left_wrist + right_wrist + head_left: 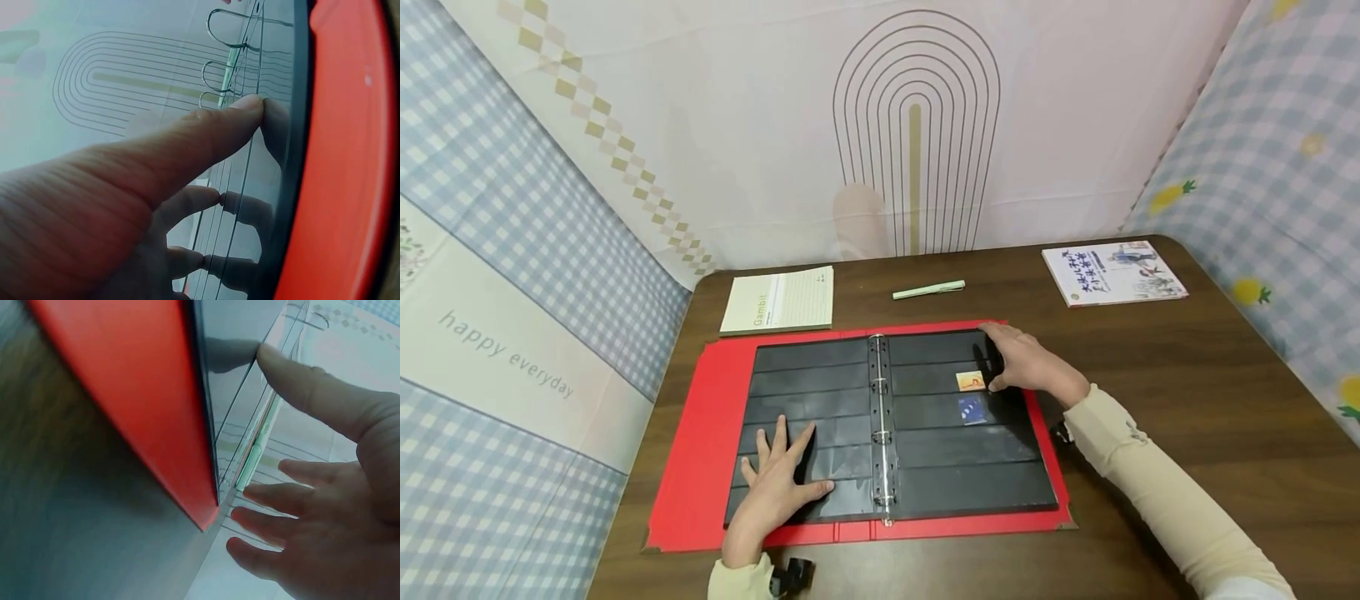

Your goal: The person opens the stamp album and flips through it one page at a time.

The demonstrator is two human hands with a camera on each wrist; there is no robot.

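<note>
A red ring binder [703, 433] lies spread out, with black pocket pages on both sides of its metal rings [882, 437]. Two small stamps sit in the right page's pockets: an orange-yellow stamp [970, 382] and below it a blue stamp [972, 410]. My left hand [775, 487] rests on the lower left page with fingers spread, its thumb tip touching the glossy surface in the left wrist view. At the upper right corner of the right page is my right hand [1026, 358], fingers extended past the edge. Its thumb touches the page near the orange-yellow stamp.
Behind the binder lie a Gambit notebook [778, 300] at left, a pale green pen [928, 290] in the middle and an illustrated book [1115, 272] at right. The brown table [1187, 400] meets patterned cloth at its back and sides.
</note>
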